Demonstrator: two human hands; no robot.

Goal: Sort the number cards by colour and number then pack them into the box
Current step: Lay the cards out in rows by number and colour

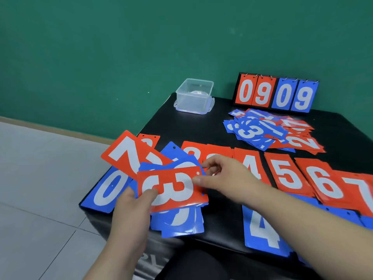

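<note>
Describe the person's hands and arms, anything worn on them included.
Both are bare. The left hand and right hand wear no gloves, and no rings show. The left forearm and right forearm are uncovered to the frame edge: no sleeves, watch, bracelet or markings visible.

Both hands on a red 3 card

The left hand (129,211) grips a fan of cards (177,221) over the black desk (222,126), thumb on the red 3 card (173,188) on top. The right hand (220,174) pinches that card's right edge. Red 4, 5 and 6 lie in a row (286,174); the clear box (194,96) stands at the back.
</note>
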